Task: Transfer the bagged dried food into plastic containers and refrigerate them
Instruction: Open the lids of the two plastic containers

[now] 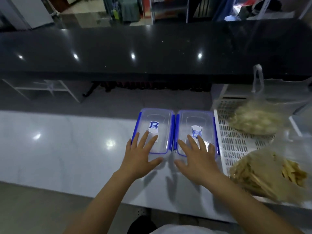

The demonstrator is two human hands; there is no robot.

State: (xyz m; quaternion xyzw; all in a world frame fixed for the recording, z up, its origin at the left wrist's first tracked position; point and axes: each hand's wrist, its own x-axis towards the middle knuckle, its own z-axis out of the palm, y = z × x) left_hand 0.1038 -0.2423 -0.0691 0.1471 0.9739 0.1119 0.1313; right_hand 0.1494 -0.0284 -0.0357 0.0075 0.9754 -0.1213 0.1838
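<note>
Two clear plastic containers with blue clip lids sit side by side on the white counter, the left container (156,122) and the right container (196,125). My left hand (141,156) lies flat with spread fingers on the near end of the left lid. Over the near end of the right lid my right hand (197,159) is spread the same way. Two clear bags of dried food lie to the right: a pale one (253,120) farther back and one with yellowish strips (263,173) close to me.
The bags rest on a white perforated tray (236,142) at the counter's right end. A glossy black raised ledge (135,51) runs across behind the counter. The white counter (67,146) stretches bare to the left of the containers.
</note>
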